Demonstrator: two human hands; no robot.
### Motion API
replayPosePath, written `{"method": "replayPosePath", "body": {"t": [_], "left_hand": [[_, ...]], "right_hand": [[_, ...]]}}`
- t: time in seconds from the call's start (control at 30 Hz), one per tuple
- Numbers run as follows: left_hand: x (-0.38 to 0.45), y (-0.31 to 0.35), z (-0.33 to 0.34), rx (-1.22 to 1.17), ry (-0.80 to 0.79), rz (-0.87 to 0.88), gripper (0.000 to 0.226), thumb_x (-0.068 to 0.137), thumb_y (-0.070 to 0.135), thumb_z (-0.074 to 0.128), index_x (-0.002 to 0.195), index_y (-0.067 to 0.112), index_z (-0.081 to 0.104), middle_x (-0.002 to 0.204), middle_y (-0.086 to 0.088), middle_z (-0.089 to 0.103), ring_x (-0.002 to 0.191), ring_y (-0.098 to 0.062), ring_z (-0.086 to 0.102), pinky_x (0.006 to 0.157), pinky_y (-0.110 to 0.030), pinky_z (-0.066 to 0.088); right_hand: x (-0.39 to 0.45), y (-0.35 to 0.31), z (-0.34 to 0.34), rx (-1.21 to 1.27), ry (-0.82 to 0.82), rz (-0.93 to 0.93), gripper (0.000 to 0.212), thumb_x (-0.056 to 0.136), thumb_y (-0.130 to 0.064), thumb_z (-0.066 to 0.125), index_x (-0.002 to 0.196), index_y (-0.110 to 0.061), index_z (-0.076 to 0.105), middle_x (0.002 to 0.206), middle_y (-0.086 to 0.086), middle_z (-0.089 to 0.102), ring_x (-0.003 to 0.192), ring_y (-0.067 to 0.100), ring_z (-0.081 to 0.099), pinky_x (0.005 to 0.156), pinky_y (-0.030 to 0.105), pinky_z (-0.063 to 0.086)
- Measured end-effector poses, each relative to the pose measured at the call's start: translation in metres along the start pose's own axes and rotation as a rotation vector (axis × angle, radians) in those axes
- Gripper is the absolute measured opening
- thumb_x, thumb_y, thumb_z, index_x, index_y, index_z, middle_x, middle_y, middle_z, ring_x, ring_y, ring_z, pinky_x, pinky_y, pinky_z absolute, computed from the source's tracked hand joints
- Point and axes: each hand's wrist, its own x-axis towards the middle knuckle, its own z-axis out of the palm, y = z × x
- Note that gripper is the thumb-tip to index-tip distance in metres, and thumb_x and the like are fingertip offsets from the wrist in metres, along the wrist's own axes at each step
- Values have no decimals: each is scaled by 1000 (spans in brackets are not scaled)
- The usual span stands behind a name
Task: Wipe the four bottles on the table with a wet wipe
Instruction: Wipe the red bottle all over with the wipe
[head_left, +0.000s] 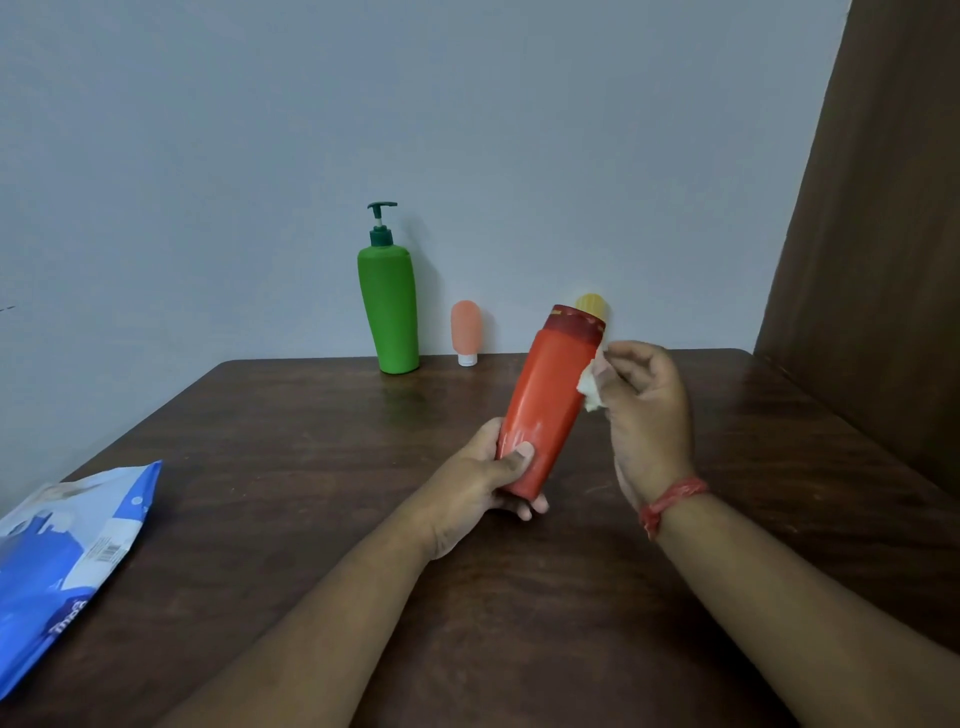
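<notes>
1. Bottle first: the red shampoo bottle (545, 400) is held up off the counter (311, 467), a bit right of frame center. Its long axis is tilted, with the dark red cap pointing to the upper right and the base down toward the lower left.
2. The left hand (488, 483) grips the base end, thumb across the front and fingers (530, 506) curled round the back.
3. The right hand (644, 410) is just right of the bottle's upper half, pinching a bunched white wet wipe (589, 387) that touches the bottle's side just under the cap.
4. So the bare surface left to rub lies down and left of the wipe, along that tilted axis. I'd guess the next stroke runs that way, toward the left hand.
5. Along the back edge by the wall: a green pump bottle (389, 306), a small peach travel tube (466, 332) standing on its cap, and a yellow-topped bottle (589, 302) mostly hidden behind the red cap.
6. The blue wipes pack (62, 566) is at lower left, well apart from everything.
</notes>
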Motion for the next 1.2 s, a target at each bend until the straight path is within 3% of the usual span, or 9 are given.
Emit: {"method": "replayPosePath", "body": {"t": [0.1, 0.23, 0.4, 0.5, 0.67, 0.8, 0.93, 1.07, 1.2], "left_hand": [[-1, 0, -2, -76, 37, 18, 48, 97, 33, 59, 139, 15, 43, 109, -13, 62, 81, -26, 68, 66, -32, 54], [-1, 0, -5, -170, 82, 25, 42, 99, 29, 53, 137, 13, 46, 109, -15, 63, 77, -24, 66, 63, -32, 52], [0, 0, -1, 56, -22, 4, 39, 102, 32, 54, 137, 18, 43, 100, -10, 65, 83, -25, 68, 70, -32, 52], [0, -1, 0, 134, -38, -12, 38, 104, 33, 51, 138, 22, 41, 101, -10, 67, 87, -24, 69, 74, -33, 51], [-1, -1, -2, -64, 40, 29, 44, 96, 32, 57, 135, 16, 45, 103, -11, 65, 80, -26, 68, 65, -31, 51], [0, 1, -5, -241, 144, 54, 41, 100, 27, 54, 137, 12, 47, 104, -15, 67, 77, -25, 66, 64, -33, 53], [2, -1, -5, -251, 153, 74, 34, 105, 23, 47, 137, 12, 47, 115, -18, 67, 91, -28, 69, 79, -40, 59], [5, -5, 3, -152, 131, 40, 47, 100, 33, 55, 144, 22, 42, 137, -2, 61, 123, -22, 61, 102, -42, 52], [6, -5, 7, -165, 230, 77, 38, 101, 28, 53, 138, 22, 50, 130, 1, 67, 122, -17, 62, 106, -34, 47]], "right_hand": [[-7, 7, 5, -34, -103, 67, 11, 93, -10, 66, 96, -21, 65, 100, 3, 74, 97, 18, 70, 87, 37, 55], [-16, 16, 9, -96, -242, 154, 8, 90, -10, 69, 94, -15, 65, 97, 6, 74, 93, 22, 70, 81, 38, 56], [3, -4, -2, 87, 57, 33, 9, 89, -5, 70, 91, -13, 65, 91, 5, 74, 84, 15, 70, 78, 33, 55], [9, -7, -8, 135, 83, 19, 9, 89, -7, 70, 91, -14, 65, 88, 1, 73, 83, 12, 69, 78, 32, 55], [-10, 7, 8, 60, -120, 134, 7, 90, -10, 69, 95, -12, 64, 98, 10, 73, 88, 19, 69, 80, 37, 55], [-22, 19, 13, -79, -310, 202, 9, 88, -12, 72, 91, -16, 64, 92, 6, 72, 82, 16, 67, 73, 33, 50], [-25, 13, 14, -119, -330, 174, 12, 87, -16, 75, 91, -16, 64, 94, 3, 72, 83, 12, 68, 69, 26, 52], [-19, 6, 13, -54, -187, 97, 11, 87, -14, 75, 90, -18, 65, 93, 1, 73, 87, 12, 70, 70, 27, 54], [-22, 6, 12, -178, -283, 84, 11, 87, -17, 74, 92, -22, 66, 97, 0, 72, 91, 13, 69, 78, 32, 58]]}}
